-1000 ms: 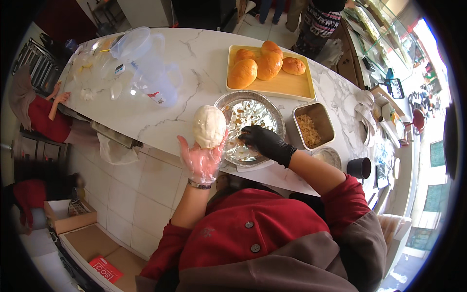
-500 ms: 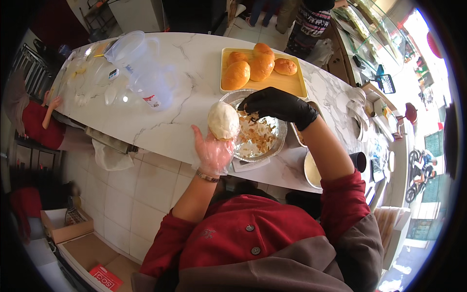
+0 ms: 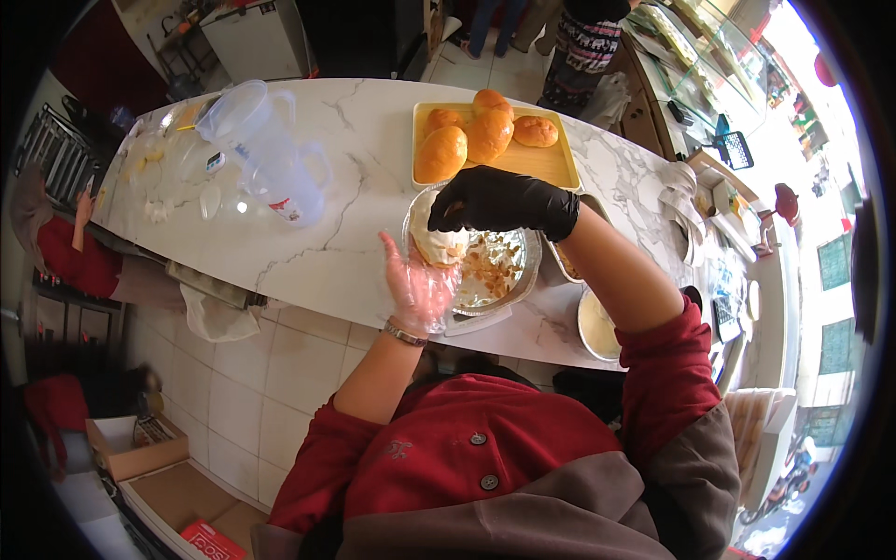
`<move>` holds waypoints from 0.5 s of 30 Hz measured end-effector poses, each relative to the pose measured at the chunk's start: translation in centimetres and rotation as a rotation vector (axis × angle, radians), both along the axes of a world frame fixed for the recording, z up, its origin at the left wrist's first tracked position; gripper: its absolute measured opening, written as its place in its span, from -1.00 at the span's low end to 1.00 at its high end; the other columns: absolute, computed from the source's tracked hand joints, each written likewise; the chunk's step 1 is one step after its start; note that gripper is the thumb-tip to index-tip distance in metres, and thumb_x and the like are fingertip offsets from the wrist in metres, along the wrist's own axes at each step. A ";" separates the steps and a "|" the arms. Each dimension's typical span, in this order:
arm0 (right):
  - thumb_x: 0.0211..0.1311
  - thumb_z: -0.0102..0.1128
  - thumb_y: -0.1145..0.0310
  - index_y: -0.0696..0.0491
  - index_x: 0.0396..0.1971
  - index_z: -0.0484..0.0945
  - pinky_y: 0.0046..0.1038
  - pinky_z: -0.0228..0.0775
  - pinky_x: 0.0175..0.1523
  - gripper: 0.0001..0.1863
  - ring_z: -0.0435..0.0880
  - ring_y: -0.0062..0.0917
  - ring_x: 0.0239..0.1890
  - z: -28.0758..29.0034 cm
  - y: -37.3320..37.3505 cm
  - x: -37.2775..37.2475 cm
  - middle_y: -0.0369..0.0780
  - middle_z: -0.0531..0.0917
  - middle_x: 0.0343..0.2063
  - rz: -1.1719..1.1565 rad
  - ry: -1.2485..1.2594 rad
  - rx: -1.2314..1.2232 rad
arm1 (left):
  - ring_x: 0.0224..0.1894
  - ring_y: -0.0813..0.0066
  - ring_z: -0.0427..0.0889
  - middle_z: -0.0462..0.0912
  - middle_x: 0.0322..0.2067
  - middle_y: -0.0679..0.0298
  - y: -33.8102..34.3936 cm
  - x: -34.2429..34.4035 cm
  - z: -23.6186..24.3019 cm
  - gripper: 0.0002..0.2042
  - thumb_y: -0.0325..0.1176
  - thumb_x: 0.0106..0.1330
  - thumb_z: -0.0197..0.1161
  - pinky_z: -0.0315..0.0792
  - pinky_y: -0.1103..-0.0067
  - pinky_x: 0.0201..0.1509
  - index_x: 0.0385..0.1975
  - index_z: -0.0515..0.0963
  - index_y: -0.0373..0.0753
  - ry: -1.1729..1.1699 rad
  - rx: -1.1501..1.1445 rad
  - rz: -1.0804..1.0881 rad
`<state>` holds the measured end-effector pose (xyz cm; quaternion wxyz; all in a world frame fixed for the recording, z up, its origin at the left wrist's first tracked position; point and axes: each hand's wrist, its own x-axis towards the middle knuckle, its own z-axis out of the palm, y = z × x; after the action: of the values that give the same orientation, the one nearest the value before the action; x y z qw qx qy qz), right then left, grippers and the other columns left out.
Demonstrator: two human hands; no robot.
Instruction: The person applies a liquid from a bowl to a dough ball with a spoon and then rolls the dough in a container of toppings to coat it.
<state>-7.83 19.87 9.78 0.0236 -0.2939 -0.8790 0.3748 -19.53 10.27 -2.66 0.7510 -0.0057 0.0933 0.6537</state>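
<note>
My left hand (image 3: 417, 291), in a clear plastic glove, holds up a cream-coated bun (image 3: 431, 245) on its palm and fingers, the thumb stretched out beside it. Black-gloved, my right hand (image 3: 490, 203) bends over the bun's top with its fingers drawn together. What lies between those fingertips is mostly hidden, though a few pale-brown flakes show on the bun just below them. A round foil tray (image 3: 533, 264) sits partly beneath both hands. Scattered inside it are flakes that look like sliced almonds (image 3: 492, 266).
Several glossy golden buns (image 3: 489, 136) lie on a yellow tray (image 3: 566, 179) beyond the foil tray. Two clear plastic jugs (image 3: 285, 182) stand farther left on the marble counter (image 3: 359, 201). To the right is a bowl of pale contents (image 3: 597, 327). A co-worker (image 3: 79, 243) is at the far left.
My right hand has moved left from above the foil tray onto the bun, bringing flakes with it. The left hand still holds the bun, now slightly right and nearer the tray.
</note>
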 end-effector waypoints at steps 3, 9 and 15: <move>0.02 0.12 0.43 0.06 -0.34 0.60 -0.56 0.42 -0.28 -0.83 0.62 -0.57 -0.46 -0.3 0.5 0.5 -0.22 0.65 -0.49 0.100 0.058 0.143 | 0.17 0.27 0.23 0.26 0.14 0.20 0.3 0.4 -0.2 -0.29 0.27 0.20 -0.20 0.08 0.38 0.26 0.17 0.15 -0.19 0.003 0.029 -0.008; 0.00 0.16 0.43 0.07 -0.36 0.59 -0.52 0.42 -0.25 -0.84 0.63 -0.50 -0.42 1.0 0.2 -0.2 -0.21 0.65 -0.47 -0.084 -0.109 -0.048 | 0.17 0.30 0.24 0.28 0.13 0.23 0.4 0.9 -0.4 -0.33 0.24 0.21 -0.17 0.11 0.40 0.24 0.16 0.18 -0.16 0.033 0.010 0.015; 0.00 0.16 0.42 0.10 -0.45 0.58 -0.54 0.40 -0.29 -0.89 0.62 -0.54 -0.51 -1.0 2.1 1.1 -0.22 0.64 -0.55 0.036 0.057 0.194 | 0.17 0.32 0.24 0.28 0.13 0.25 0.2 1.3 -0.4 -0.37 0.19 0.24 -0.16 0.09 0.41 0.24 0.16 0.19 -0.15 0.072 0.015 -0.009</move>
<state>-6.76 21.94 8.79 0.0702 -0.2637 -0.9153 0.2964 -18.22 10.50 -3.06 0.7502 0.0240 0.1157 0.6506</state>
